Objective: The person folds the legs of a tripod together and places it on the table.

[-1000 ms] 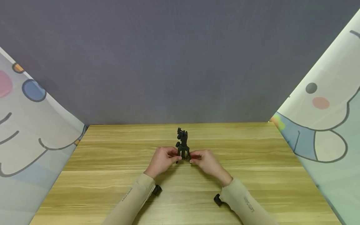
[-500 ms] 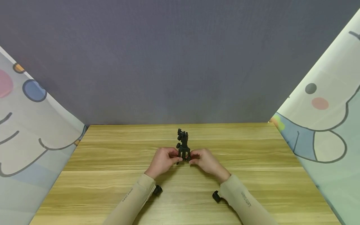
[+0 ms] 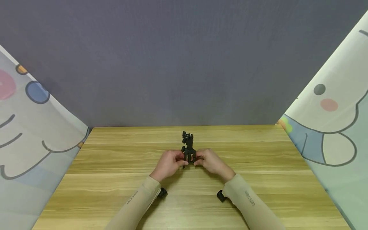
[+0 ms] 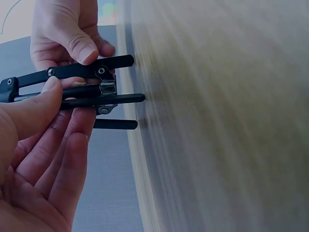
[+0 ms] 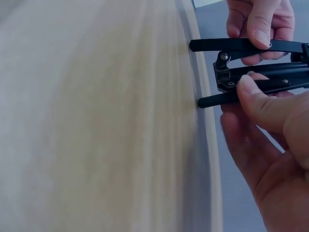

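A small black tripod [image 3: 188, 144] stands upright near the middle of the table, with knobs and a clamp-like head at its top. My left hand [image 3: 169, 163] pinches one of its legs between thumb and fingers. From the other side, my right hand [image 3: 211, 162] pinches another leg. In the left wrist view, the folding tripod legs [image 4: 77, 73] and their metal hinge braces show close together, the leg tips near the tabletop. The right wrist view has the right thumb [image 5: 251, 89] pressed on a leg beside the centre column.
The wood-grain table [image 3: 258, 153] reaches back to a grey wall [image 3: 184, 64]. Cartoon-printed curtains [image 3: 342, 127] flank it on both sides. Black wrist-worn devices [image 3: 220, 196] stick out at the sleeve cuffs.
The tripod's legs have drawn closer together. My right hand has shifted slightly left, toward the left hand, which keeps its grip. The tripod stays upright in about the same place.
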The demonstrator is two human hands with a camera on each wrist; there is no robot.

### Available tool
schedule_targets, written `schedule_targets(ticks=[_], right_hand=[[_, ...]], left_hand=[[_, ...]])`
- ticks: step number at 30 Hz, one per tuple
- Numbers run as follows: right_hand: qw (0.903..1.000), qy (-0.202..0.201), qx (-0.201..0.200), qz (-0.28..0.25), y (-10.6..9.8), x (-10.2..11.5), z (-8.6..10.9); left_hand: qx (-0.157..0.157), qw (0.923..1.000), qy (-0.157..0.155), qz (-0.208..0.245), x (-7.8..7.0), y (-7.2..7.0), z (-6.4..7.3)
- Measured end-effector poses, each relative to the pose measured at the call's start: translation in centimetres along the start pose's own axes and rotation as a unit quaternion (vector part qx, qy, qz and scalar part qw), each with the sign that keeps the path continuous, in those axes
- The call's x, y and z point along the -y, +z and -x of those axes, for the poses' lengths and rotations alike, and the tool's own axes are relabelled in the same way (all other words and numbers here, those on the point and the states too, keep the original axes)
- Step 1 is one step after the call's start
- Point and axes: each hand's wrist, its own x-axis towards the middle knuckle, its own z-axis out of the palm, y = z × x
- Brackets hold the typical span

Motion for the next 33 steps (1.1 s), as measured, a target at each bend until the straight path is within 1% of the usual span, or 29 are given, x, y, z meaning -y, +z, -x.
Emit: schedule_targets(ticks=[3,7,12,15,19,22,27,33], right_hand=[[0.9999,0.005,0.008,-0.012,0.0,-0.1,-0.2],[0.9997,0.000,0.010,-0.023,0.0,-0.3,-0.3],[0.9993,-0.008,0.023,-0.028,0.2,-0.5,-0.3],[0.9994,-0.020,0.024,-0.017,0.4,-0.5,-0.3],[0.9994,-0.034,0.006,0.000,0.6,-0.3,-0.4],[0.9989,-0.044,0.000,0.015,0.6,0.1,-0.4],[0.9973,-0.044,0.000,0.059,0.6,0.6,-0.4],[0.9944,-0.045,-0.022,0.093,0.7,0.6,-0.5]], left_hand=[[0.001,1.0000,-0.001,-0.006,0.1,0.0,-0.1],[-0.001,0.9999,0.001,-0.011,0.1,0.1,-0.2],[-0.027,0.9994,0.012,-0.021,0.3,0.1,-0.1],[-0.041,0.9984,0.022,-0.031,0.4,0.1,0.0],[-0.037,0.9980,0.028,-0.044,0.2,0.1,0.1],[-0.028,0.9985,0.019,-0.043,0.1,0.1,0.2],[-0.023,0.9996,-0.003,-0.019,0.3,0.2,0.1],[-0.019,0.9996,0.005,-0.020,0.3,0.2,-0.1]])
